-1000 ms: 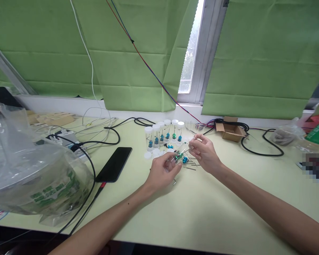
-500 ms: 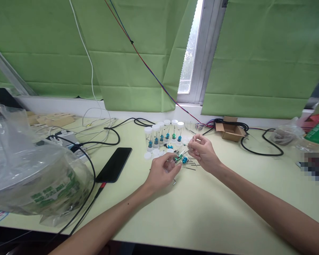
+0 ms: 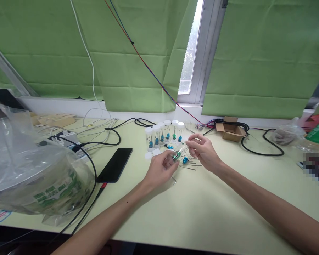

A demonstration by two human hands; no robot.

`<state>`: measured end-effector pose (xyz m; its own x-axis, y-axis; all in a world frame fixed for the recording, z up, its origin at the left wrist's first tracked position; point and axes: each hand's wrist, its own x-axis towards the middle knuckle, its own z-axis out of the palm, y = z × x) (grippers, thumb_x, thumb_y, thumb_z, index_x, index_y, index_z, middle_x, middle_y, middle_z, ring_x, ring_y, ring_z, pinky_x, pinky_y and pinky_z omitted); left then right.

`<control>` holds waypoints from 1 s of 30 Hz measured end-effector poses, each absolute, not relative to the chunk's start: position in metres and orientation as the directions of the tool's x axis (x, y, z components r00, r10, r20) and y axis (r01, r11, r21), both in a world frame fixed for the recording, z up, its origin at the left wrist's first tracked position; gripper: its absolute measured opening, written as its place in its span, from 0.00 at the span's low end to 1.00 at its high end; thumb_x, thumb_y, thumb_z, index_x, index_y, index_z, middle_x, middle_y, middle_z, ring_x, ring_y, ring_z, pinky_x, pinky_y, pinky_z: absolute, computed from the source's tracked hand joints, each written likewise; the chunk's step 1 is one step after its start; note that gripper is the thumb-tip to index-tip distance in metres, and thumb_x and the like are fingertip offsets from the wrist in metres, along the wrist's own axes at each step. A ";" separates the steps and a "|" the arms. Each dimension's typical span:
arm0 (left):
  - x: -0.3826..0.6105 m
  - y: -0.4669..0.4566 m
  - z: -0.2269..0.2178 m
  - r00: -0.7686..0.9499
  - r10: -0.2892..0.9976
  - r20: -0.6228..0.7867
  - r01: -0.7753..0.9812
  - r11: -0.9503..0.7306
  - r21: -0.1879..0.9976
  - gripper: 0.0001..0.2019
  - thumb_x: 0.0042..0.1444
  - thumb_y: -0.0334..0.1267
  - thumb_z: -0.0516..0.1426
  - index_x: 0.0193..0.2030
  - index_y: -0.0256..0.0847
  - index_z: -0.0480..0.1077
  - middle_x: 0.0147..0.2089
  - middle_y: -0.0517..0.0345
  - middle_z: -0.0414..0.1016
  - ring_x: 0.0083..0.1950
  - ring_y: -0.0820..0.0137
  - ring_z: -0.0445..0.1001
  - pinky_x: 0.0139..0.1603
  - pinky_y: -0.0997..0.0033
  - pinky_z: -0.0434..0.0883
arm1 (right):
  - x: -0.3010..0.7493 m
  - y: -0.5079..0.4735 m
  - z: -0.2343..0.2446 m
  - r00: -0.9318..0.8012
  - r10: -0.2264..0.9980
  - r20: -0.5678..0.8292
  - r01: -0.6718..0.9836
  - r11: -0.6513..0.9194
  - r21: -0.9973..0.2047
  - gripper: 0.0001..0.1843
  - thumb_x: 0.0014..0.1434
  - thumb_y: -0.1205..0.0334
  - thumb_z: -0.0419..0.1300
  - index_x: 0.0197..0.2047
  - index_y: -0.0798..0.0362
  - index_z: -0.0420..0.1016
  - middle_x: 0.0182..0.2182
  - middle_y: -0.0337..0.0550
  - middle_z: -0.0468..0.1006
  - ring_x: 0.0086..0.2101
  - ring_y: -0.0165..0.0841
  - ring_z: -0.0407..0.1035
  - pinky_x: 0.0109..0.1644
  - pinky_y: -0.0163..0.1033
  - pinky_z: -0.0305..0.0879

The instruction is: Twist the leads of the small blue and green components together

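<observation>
My left hand (image 3: 161,168) is closed around a clear plastic tube (image 3: 181,148), tilted toward the right, with a small green metal part (image 3: 177,156) inside it. By the tube's upper end, my right hand (image 3: 203,150) is pinched; a tiny item shows at its fingertips, too small to name. Beneath and between the hands lie a blue metal part (image 3: 185,160) and several thin metal rods and hex keys (image 3: 189,168). Behind them, capped clear tubes (image 3: 156,137) stand upright in a row, each with a blue or green part and a rod in it.
Loose white caps (image 3: 148,156) lie in front of the tubes. To the left are a black phone (image 3: 115,164), cables and a large bowl in a plastic bag (image 3: 39,177). An open cardboard box (image 3: 231,132) and a coiled black cable (image 3: 271,154) lie to the right.
My right hand's fingertips have moved slightly left, closer to the tube's upper end. My left hand has shifted a little left and keeps hold of the tube.
</observation>
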<state>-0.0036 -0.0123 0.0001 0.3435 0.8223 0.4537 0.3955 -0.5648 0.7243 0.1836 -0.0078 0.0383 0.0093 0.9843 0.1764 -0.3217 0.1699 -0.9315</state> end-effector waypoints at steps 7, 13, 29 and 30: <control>-0.006 -0.010 0.000 0.331 0.830 0.449 0.426 -0.556 0.714 0.11 0.58 0.43 0.57 0.45 0.40 0.71 0.26 0.64 0.66 0.26 0.74 0.62 0.29 0.74 0.61 | 0.184 -0.009 0.040 0.001 0.990 0.139 -0.293 0.133 -0.947 0.20 0.42 0.58 0.75 0.31 0.53 0.69 0.21 0.33 0.71 0.20 0.23 0.61 0.21 0.31 0.57; -0.007 -0.006 -0.002 0.309 0.818 0.485 0.460 -0.575 0.677 0.11 0.58 0.42 0.58 0.45 0.40 0.71 0.27 0.63 0.68 0.27 0.74 0.63 0.30 0.74 0.62 | 0.189 -0.007 0.042 -0.033 0.992 0.119 -0.233 0.108 -0.966 0.19 0.44 0.55 0.75 0.32 0.54 0.72 0.27 0.35 0.73 0.23 0.24 0.65 0.23 0.30 0.59; -0.011 -0.004 -0.007 0.322 0.765 0.558 0.526 -0.634 0.566 0.12 0.57 0.37 0.58 0.48 0.40 0.72 0.38 0.55 0.77 0.32 0.70 0.72 0.34 0.71 0.67 | 0.204 0.003 0.038 -0.178 0.983 0.033 -0.049 0.025 -0.998 0.18 0.48 0.51 0.73 0.27 0.58 0.77 0.32 0.50 0.82 0.23 0.26 0.71 0.26 0.32 0.68; -0.011 -0.004 -0.007 0.325 0.763 0.559 0.527 -0.637 0.563 0.11 0.57 0.36 0.57 0.47 0.40 0.72 0.38 0.55 0.77 0.33 0.70 0.72 0.34 0.71 0.67 | 0.204 0.004 0.037 -0.176 0.984 0.031 -0.040 0.024 -0.999 0.18 0.48 0.51 0.73 0.27 0.58 0.77 0.32 0.50 0.82 0.23 0.26 0.71 0.26 0.32 0.68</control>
